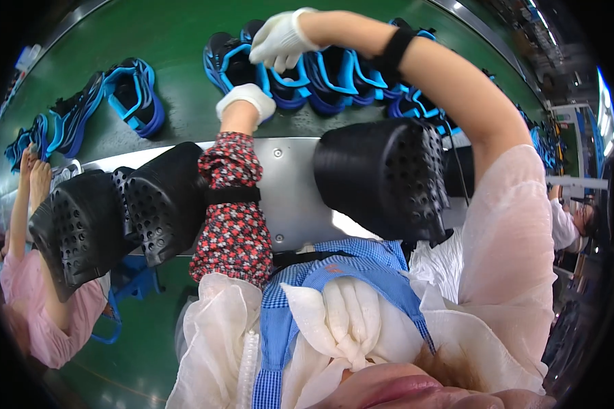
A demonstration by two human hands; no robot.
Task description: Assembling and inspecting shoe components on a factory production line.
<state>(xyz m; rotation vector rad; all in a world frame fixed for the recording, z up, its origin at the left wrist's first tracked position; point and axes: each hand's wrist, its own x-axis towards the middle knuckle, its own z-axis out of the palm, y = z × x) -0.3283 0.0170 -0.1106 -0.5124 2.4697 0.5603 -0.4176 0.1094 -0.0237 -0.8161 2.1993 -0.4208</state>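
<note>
My left hand (pixel 249 99), in a white glove, reaches to the heel of a black and blue sports shoe (pixel 220 63) at the left end of a row. Its fingers are hidden beyond the back of the hand, so any grip is out of sight. My right hand (pixel 280 42), also in a white glove, arches over the row from the far side. Its fingers point down and stand apart above the neighbouring shoe (pixel 290 85), with nothing visible held in them. More such shoes (pixel 329 71) stand side by side to the right, heels toward me.
Black perforated housings (pixel 382 174) stand along the near metal ledge (pixel 290 198). On the green table (pixel 177 41) a separate shoe (pixel 131 95) sits to the left, with others beyond it. At far left a co-worker's hands (pixel 37 170) are at a shoe; another person is at far right.
</note>
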